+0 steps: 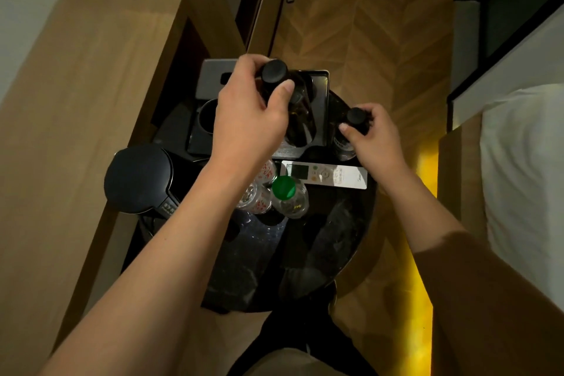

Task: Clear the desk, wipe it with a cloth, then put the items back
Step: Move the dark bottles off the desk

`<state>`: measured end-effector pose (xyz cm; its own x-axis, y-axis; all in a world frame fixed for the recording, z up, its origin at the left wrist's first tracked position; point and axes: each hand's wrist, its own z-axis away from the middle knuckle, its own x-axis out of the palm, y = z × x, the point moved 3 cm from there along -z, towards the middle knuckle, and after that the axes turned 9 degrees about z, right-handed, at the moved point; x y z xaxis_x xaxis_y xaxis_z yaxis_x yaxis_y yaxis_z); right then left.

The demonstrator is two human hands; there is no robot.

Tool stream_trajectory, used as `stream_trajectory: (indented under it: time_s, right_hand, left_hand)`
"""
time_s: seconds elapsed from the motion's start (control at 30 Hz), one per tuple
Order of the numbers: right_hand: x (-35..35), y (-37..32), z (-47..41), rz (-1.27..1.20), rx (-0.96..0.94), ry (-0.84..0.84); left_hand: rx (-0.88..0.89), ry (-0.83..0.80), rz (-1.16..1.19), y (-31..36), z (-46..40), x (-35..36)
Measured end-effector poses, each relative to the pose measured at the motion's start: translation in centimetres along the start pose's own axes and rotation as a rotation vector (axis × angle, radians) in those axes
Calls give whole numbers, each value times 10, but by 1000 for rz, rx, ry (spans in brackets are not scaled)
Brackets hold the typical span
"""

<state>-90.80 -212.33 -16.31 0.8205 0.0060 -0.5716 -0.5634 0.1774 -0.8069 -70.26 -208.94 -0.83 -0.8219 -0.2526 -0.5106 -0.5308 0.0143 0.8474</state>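
Table: glossy black, marbled stone look. Kettle at left edge: matt black plastic lid. Bottles: clear plastic. Tray: shiny, reflective. Floor: smooth herringbone wood.

- On your white remote control you can see small printed marks by the buttons and a logo at its right end, all too small to read.
- Your black kettle carries pale characters on its handle, too blurred to read.
- The clear bottles show red label print you cannot make out.
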Motion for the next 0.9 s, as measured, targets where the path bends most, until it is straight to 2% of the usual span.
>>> stream_trajectory:
  time_s: [0.13, 0.27, 0.37, 0.6, 0.9]
  right_hand:
    - [-1, 10, 6, 38, -9, -8]
    - [0, 12, 8, 97, -35, 4]
    - [1, 14, 10, 114, -37, 49]
    - [4, 22, 16, 63, 33, 72]
    - [6, 24, 16, 22, 67, 63]
  left_hand:
    - [5, -15, 8, 3, -14, 3]
    - [44, -100, 1, 18, -43, 25]
    - [47, -211, -9, 20, -71, 52]
    - [-94, -518, -38, -16, -102, 120]
    - [-31, -738, -106, -43, -93, 152]
